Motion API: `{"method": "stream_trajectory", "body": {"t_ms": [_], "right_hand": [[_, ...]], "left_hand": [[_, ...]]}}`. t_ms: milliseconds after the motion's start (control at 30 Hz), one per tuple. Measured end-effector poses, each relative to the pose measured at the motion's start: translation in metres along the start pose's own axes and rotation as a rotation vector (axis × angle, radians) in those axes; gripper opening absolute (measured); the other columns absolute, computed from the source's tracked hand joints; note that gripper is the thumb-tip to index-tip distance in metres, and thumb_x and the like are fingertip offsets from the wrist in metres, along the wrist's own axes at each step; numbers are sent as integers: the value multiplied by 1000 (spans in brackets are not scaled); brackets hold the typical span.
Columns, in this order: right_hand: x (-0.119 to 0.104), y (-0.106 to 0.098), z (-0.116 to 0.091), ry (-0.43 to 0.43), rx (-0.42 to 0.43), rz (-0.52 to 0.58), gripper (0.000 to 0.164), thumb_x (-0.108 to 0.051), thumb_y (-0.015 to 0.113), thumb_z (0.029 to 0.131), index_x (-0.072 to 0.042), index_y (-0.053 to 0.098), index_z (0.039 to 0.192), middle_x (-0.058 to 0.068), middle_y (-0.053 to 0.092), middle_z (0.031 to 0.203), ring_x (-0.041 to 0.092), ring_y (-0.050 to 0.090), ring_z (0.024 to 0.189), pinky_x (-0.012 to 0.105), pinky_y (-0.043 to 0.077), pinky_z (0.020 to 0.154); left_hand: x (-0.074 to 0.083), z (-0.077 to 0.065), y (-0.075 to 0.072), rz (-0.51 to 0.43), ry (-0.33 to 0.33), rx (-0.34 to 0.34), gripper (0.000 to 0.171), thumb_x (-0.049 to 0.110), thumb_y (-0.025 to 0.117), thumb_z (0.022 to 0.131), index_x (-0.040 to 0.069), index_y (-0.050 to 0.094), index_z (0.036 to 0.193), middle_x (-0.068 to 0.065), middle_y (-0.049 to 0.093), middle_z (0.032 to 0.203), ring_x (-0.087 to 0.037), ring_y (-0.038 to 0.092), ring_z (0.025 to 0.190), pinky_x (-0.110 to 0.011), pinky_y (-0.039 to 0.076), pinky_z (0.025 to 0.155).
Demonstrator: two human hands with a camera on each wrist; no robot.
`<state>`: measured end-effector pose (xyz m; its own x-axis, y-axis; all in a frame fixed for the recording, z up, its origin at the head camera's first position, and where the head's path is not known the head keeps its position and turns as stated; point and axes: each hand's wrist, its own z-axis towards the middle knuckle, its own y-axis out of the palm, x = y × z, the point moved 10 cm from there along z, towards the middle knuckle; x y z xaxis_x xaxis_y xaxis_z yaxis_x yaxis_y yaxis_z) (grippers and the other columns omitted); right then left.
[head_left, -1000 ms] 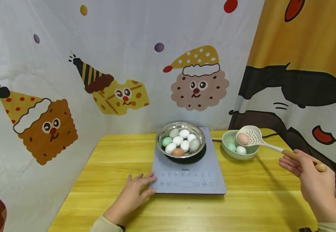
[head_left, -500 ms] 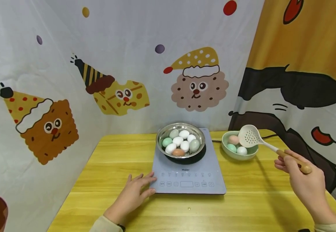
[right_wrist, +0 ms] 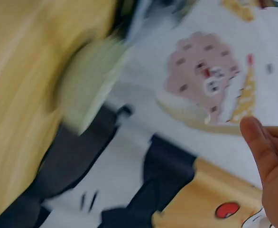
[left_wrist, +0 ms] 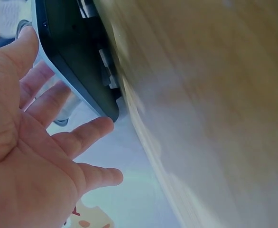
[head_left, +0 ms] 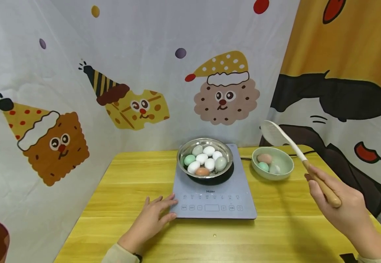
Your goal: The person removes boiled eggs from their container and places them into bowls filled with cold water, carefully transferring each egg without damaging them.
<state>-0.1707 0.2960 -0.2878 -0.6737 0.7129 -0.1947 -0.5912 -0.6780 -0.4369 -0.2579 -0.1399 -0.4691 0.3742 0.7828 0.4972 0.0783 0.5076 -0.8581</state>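
Note:
My right hand point(head_left: 339, 197) grips the wooden handle of a white slotted ladle point(head_left: 287, 137), its head raised above and behind the green bowl point(head_left: 284, 171). In that bowl lie a pinkish egg point(head_left: 264, 158), a mint-green egg point(head_left: 263, 167) and a white egg point(head_left: 274, 169). In the right wrist view the ladle point(right_wrist: 184, 111) carries nothing visible. My left hand point(head_left: 151, 221) rests with spread, straight fingers at the left front edge of the induction cooktop point(head_left: 210, 204); in the left wrist view its fingers touch the cooktop's edge point(left_wrist: 68, 80).
A steel pan point(head_left: 181, 162) with several white, green, grey and brown eggs stands on the cooktop. A black cord point(head_left: 245, 159) runs behind the bowl. The wooden table point(head_left: 138, 175) meets a cartoon-printed curtain point(head_left: 144, 36) at the back and sides.
The pinkish egg has left the ladle and now lies in the green bowl. My right hand has lifted and tilted the ladle up, away from the bowl. My left hand has not moved.

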Motion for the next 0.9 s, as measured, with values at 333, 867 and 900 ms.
{"method": "stream_trajectory", "body": {"t_ms": [333, 867, 900], "right_hand": [[-62, 60, 42, -111, -225, 734, 36, 18, 60, 86, 29, 52, 120, 21, 68, 125, 11, 71, 108, 16, 56, 87], [-71, 86, 41, -224, -432, 740, 41, 19, 62, 83, 22, 56, 123, 23, 64, 131, 14, 70, 111, 20, 58, 85], [-70, 87, 41, -219, -443, 737, 42, 19, 61, 82, 21, 56, 124, 22, 64, 131, 13, 70, 111, 20, 58, 85]], "left_hand": [[1, 0, -1, 14, 6, 1, 47, 42, 70, 89, 29, 63, 133, 10, 50, 149, -44, 51, 133, -80, 13, 110], [7, 7, -5, 99, -2, -69, 46, 42, 72, 87, 28, 65, 130, 7, 54, 147, -48, 50, 132, -82, 13, 108], [8, 8, -5, 103, -5, -74, 46, 42, 72, 87, 28, 65, 130, 7, 54, 147, -48, 50, 132, -82, 13, 108]]}}
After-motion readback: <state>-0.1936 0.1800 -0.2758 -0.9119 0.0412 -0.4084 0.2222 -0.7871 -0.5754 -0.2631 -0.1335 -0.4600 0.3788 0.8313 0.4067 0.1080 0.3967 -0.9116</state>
